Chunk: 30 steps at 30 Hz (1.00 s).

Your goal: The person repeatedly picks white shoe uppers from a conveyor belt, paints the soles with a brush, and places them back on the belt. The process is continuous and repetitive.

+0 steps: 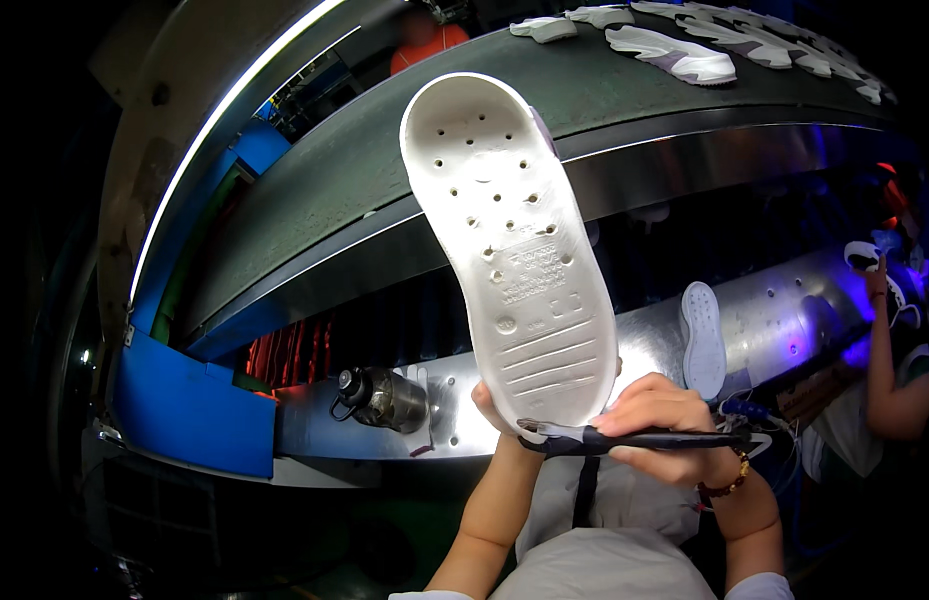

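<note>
A white shoe sole stands tilted up before me, its inner face with small holes and moulded grooves toward me. My left hand grips it by the lower end; most of its fingers are hidden behind the sole. In my right hand is a brush with a dark handle, pinched between thumb and fingers. The brush's tip lies across the sole's bottom rim; whether it touches there I cannot tell. A beaded bracelet circles my right wrist.
Another white sole lies on the metal ledge, with a dark bottle further left. Beyond runs a green conveyor belt carrying several white shoes. At right another person's arm holds a shoe. A blue machine housing stands left.
</note>
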Each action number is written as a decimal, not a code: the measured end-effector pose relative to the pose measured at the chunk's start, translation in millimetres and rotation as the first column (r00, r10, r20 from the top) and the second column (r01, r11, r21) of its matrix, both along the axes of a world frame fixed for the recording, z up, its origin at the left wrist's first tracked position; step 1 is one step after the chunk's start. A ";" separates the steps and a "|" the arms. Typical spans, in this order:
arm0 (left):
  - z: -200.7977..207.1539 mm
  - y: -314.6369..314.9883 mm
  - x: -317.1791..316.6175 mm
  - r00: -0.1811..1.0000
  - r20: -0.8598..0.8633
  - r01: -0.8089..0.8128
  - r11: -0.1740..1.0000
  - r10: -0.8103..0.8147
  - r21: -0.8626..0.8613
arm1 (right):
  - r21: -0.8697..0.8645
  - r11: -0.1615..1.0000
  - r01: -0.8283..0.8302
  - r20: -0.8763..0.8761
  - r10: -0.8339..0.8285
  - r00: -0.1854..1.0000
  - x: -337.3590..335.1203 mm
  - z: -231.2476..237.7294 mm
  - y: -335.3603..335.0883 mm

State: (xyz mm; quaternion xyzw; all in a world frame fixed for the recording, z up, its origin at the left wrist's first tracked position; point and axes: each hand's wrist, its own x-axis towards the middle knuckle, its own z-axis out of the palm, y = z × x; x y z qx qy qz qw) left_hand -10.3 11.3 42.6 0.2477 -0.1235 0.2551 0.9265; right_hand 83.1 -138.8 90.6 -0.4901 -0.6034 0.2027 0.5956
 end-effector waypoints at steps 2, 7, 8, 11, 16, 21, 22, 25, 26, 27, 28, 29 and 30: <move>0.5 1.2 1.3 1.000 0.001 -0.004 0.999 0.004 0.041 | -0.023 0.999 -0.035 0.063 0.036 0.997 4.1 2.5 2.8; -6.6 14.6 -13.1 0.998 -0.065 0.026 0.998 -0.022 0.061 | -0.109 0.919 -0.378 0.015 0.381 0.924 25.7 13.7 -4.5; -10.2 19.3 -17.9 0.996 -0.042 0.079 0.997 -0.078 0.021 | -0.118 0.933 -0.340 0.004 0.343 0.939 29.4 17.9 -5.2; 12.5 12.8 -17.9 0.946 -0.262 0.192 0.981 -0.191 -0.021 | -0.182 0.935 -0.304 0.091 0.324 0.942 35.5 9.4 4.1; 31.9 21.5 -23.6 0.740 -0.640 0.387 0.909 -0.206 0.155 | -0.295 0.863 -0.411 0.221 0.480 0.849 49.8 19.6 -2.4; 50.2 17.6 -16.4 0.569 -0.804 0.521 0.833 -0.176 0.186 | -0.277 0.878 -0.391 0.176 0.446 0.878 44.4 5.9 4.6; 47.3 18.7 -17.9 0.565 -0.801 0.538 0.824 -0.197 0.176 | -0.295 0.870 -0.395 0.236 0.467 0.852 47.1 9.3 3.8; 49.1 21.4 -22.6 0.517 -0.826 0.551 0.826 -0.227 0.117 | -0.228 0.873 -0.431 0.223 0.477 0.850 51.8 5.0 -1.0; 45.9 22.6 -23.2 0.539 -0.801 0.562 0.820 -0.260 0.112 | -0.227 0.879 -0.420 0.191 0.463 0.865 50.4 5.7 0.0; 46.0 22.8 -22.5 0.532 -0.804 0.567 0.817 -0.265 0.106 | -0.228 0.884 -0.409 0.162 0.448 0.879 49.9 7.7 1.1; 46.8 23.3 -21.3 0.525 -0.807 0.571 0.815 -0.270 0.100 | -0.229 0.889 -0.397 0.134 0.433 0.891 50.0 9.5 1.6; 47.6 23.3 -20.7 0.518 -0.810 0.577 0.812 -0.275 0.094 | -0.288 0.872 -0.397 0.165 0.454 0.876 51.1 11.2 1.9; 48.7 23.5 -21.4 0.491 -0.835 0.598 0.793 -0.249 0.115 | -0.345 0.852 -0.394 0.194 0.475 0.858 53.0 12.6 2.8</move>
